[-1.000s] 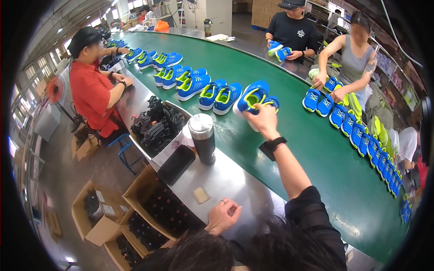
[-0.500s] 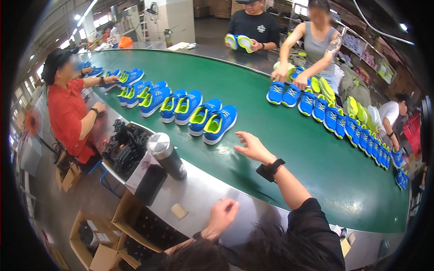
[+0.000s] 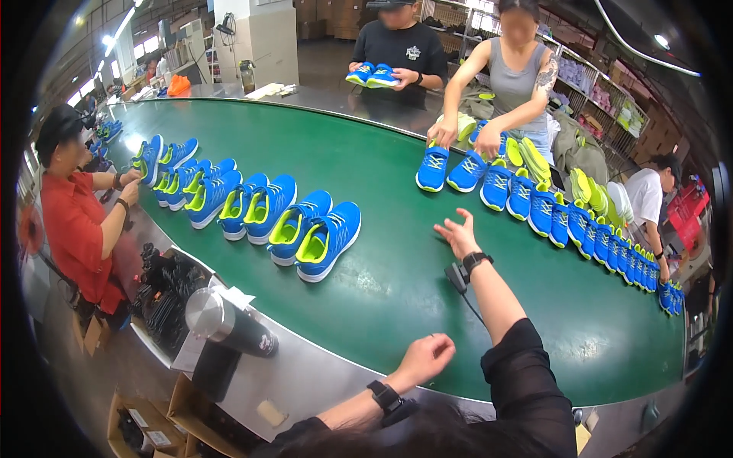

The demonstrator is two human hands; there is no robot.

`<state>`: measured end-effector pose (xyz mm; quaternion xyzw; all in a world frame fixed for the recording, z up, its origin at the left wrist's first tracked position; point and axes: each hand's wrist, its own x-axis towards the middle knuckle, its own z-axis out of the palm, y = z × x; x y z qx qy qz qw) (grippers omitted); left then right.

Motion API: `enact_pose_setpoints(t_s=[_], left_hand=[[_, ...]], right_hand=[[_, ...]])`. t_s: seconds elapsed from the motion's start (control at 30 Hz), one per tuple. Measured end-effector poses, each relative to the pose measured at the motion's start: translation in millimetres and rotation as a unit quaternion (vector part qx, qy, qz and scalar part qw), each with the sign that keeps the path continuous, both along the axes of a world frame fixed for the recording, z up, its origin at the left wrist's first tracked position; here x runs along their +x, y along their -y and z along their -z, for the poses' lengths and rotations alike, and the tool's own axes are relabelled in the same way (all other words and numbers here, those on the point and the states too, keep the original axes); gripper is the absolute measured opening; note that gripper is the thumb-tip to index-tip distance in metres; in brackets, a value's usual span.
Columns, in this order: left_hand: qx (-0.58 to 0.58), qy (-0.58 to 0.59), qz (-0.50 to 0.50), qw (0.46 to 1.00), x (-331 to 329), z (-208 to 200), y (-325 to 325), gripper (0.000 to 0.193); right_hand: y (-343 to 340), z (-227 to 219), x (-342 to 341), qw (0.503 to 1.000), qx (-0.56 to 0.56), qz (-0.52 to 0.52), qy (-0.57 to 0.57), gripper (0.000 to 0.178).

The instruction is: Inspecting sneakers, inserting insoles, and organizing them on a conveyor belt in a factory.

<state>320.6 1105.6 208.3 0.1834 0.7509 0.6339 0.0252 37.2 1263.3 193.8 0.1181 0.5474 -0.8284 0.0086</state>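
Right hand, empty, fingers spread, apparently reaches toward shoes; grasping calls for more stretch. Left hand curls loosely.

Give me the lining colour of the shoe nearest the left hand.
The lining is bright yellow-green, clearest in the head view.

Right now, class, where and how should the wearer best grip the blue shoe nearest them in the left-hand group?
Probably the heel collar, pinched from above on the wearer's side by the open right hand: the blue shoe stands on its sole, its opening upward, heel toward the wearer, toe pointing away.
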Motion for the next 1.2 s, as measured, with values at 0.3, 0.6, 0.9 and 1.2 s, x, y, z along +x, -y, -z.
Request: enact_pose_setpoints(t_s=[0.3,0.6,0.9,1.2], left_hand=[[-0.097,0.047,0.03,0.994,5.5,0.9,-11.3,0.016],[-0.093,0.017,0.014,0.995,10.5,16.7,-24.9,0.019],[-0.12,0.026,-0.001,0.992,11.2,8.2,-25.1,0.017],[-0.162,0.02,-0.023,0.986,15.3,1.9,-36.1,0.016]], right_hand=[[36.4,11.9,-126.5,0.995,-0.027,0.081,-0.043,0.089],[61.5,0.7,-135.1,0.989,0.062,0.13,0.026,0.083],[103.7,-19.8,-167.6,0.965,0.031,0.219,0.14,0.079],[2.3,2.6,-153.6,0.991,0.021,0.123,0.048,0.074]])
